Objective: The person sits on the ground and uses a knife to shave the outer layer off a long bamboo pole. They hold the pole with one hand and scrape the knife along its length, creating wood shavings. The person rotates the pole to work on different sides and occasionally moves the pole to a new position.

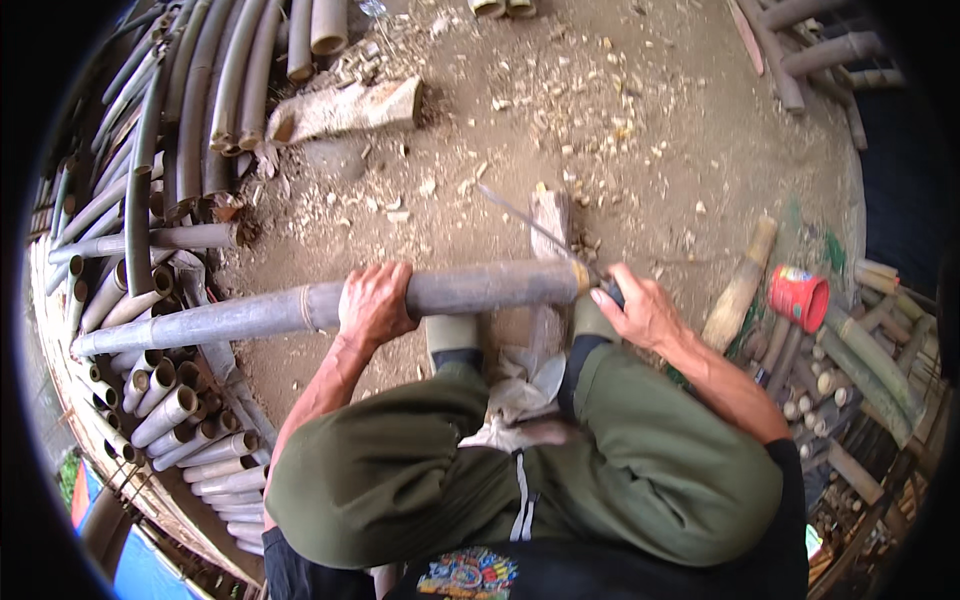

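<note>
A long grey bamboo pole lies across in front of my knees, its left end reaching the stacked bamboo. My left hand is wrapped over the pole near its middle, beside a node. At the pole's pale right end, my right hand grips the dark handle of a long, thin-bladed tool. Its blade slants up and left past that end; whether it is a knife or a saw is unclear. Beneath the pole, an upright piece of wood stands between my feet.
Bamboo poles are stacked at the far left, with cut bamboo tubes nearer. A split log lies on the chip-strewn ground. To the right are a red container, a wooden piece and piled bamboo offcuts.
</note>
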A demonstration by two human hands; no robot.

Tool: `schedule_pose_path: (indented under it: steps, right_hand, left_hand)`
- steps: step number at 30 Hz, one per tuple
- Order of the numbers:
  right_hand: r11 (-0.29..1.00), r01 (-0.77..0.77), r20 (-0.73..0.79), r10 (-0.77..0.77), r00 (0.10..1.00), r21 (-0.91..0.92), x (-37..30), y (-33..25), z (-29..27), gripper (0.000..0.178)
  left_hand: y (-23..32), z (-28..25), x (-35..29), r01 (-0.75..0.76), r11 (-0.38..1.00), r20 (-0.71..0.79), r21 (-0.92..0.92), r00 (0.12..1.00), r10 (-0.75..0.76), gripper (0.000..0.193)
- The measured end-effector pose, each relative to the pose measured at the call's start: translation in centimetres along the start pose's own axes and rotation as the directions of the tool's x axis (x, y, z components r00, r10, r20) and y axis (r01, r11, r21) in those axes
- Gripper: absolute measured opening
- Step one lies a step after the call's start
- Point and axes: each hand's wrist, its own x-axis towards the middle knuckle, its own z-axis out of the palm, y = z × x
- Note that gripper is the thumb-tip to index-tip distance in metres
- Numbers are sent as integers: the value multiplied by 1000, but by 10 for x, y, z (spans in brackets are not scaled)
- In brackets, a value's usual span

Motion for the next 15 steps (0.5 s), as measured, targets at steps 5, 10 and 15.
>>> schedule_pose_path:
  steps: [5,10,15]
  right_hand:
    - [989,150,-153,-146,977,15,-4,1,10,32]
    - [997,-11,24,13,1000,-76,13,40,1,35]
    - [930,360,-378,-310,872,68,-2,0,10,38]
  left_hand:
    - [1,14,-5,-51,995,-190,89,979,67,48]
    - [2,23,-11,-46,989,-240,138,968,79,49]
    - [4,25,-18,-43,982,-294,182,951,96,52]
